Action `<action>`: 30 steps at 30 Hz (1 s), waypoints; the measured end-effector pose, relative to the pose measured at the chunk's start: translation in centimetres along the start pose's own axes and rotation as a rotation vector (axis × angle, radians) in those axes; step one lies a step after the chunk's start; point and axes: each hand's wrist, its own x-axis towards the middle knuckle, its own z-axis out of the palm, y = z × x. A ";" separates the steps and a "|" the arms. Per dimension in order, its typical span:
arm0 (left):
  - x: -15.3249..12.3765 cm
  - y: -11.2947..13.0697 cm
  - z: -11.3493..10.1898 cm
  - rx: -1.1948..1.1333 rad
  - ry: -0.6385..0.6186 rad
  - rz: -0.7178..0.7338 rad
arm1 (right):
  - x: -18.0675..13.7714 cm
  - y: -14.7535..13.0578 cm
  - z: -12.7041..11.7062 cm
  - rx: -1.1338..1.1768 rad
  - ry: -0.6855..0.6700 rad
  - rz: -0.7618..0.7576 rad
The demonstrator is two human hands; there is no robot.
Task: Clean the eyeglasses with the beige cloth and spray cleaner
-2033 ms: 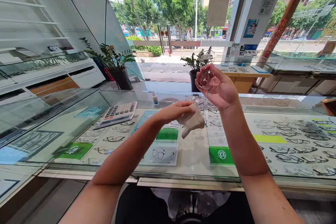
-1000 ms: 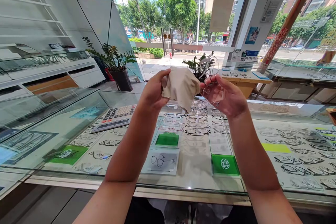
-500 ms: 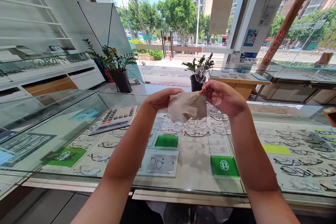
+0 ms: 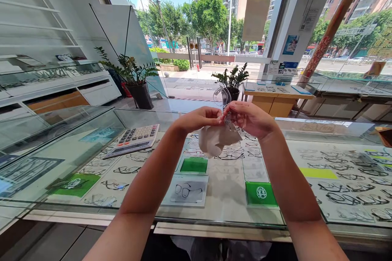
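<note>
My left hand (image 4: 197, 120) pinches a beige cleaning cloth (image 4: 214, 140) that hangs below both hands. My right hand (image 4: 249, 119) grips a pair of rimless glasses (image 4: 222, 96); one clear lens sticks up above the fingers. Fingertips of both hands meet at the glasses, above the glass display counter (image 4: 226, 195). The cloth covers part of the glasses.
A calculator (image 4: 132, 140) lies on the counter at the left. Several spectacle frames and green signs (image 4: 261, 193) lie under the glass. Potted plants (image 4: 134, 75) stand behind the counter by the shop window. More glass cases run along the left and right.
My left hand rose with the cloth from the counter to the glasses, and both hands then came down and together. The lens now points upward between the fingertips.
</note>
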 end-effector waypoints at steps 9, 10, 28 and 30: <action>-0.2 0.6 0.7 -0.153 0.296 0.063 | -0.5 -1.1 -1.3 0.105 0.248 -0.095; -0.2 0.6 0.7 -0.163 0.341 0.078 | -0.5 -1.2 -1.4 0.110 0.267 -0.105; 1.3 0.2 4.7 -0.128 0.611 0.277 | 1.4 1.2 -0.4 -0.001 0.522 -0.382; 1.4 0.1 4.9 -0.162 0.641 0.300 | 1.5 1.6 -0.6 -0.008 0.542 -0.396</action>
